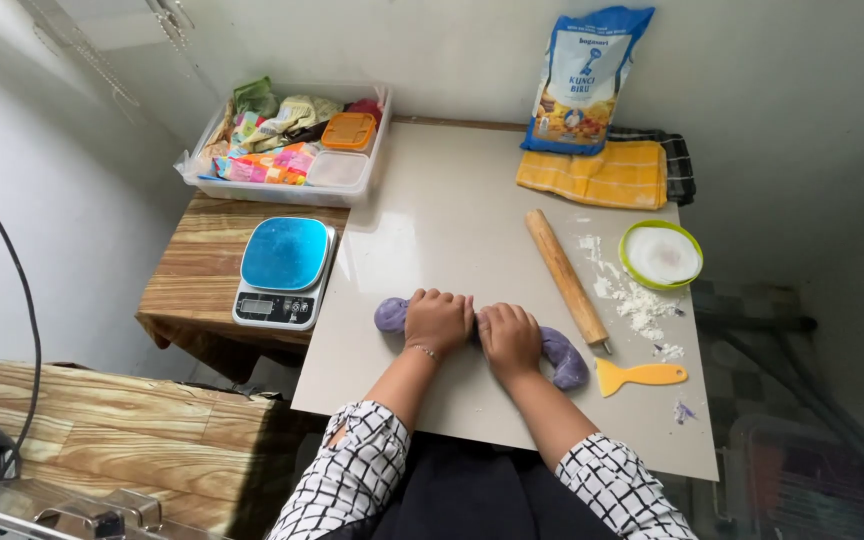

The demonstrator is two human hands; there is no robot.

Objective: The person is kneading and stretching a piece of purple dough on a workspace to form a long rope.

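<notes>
Pale worktop slab [432,230] set against white walls, a wood-grain side table [192,285] at its left edge. Left hand [439,320] and right hand [510,338] lie palm-down, fingers curled over a purple dough roll [564,358] near the front edge; pressing, not gripping. Wooden rolling pin [564,276] lies just beyond, a yellow scraper [640,376] beside the dough's right end. Spilled flour [632,298] near a green-rimmed bowl [661,255]. Blue-topped kitchen scale [284,272] on the side table.
</notes>
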